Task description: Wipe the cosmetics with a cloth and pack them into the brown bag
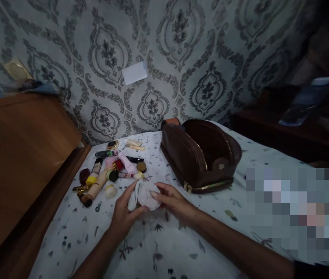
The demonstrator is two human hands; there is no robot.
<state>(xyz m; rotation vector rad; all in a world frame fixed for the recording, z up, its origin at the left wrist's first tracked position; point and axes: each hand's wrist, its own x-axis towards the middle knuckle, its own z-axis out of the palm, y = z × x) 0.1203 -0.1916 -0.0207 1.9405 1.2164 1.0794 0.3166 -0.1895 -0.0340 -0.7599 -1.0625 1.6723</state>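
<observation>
**Round white case [149, 196] held by two hands, near the brown bag [183, 157]**

The case was above the printed sheet [158, 250], on the near left side of the bag as we looked at it. Both our hands were closed upon it. The left hand [123, 206] curved around its left side, with the thumb at the lower edge, and a whitish folded piece [133, 199] was between this hand and the case. Whether this piece was a cloth, a pouch or a part of the case itself, we could not tell. The right hand [176, 200] gripped the opposite side, with the thumb laid over the flat face; its other fingers were partly hidden from us.

We judged the case to be light and its shell rather stiff, probably of plastic. The face looked smooth, so it could be somewhat slippery, and a fall could perhaps crack it. For this reason we considered the rim the best place to take hold, from two opposite sides, without strong pressure on the middle. The whitish folded piece seemed softer and would probably yield under the fingers.

Farther to the left of the bag lay small bottles and tubes [98, 184], among them a pink tube [128, 164].
</observation>
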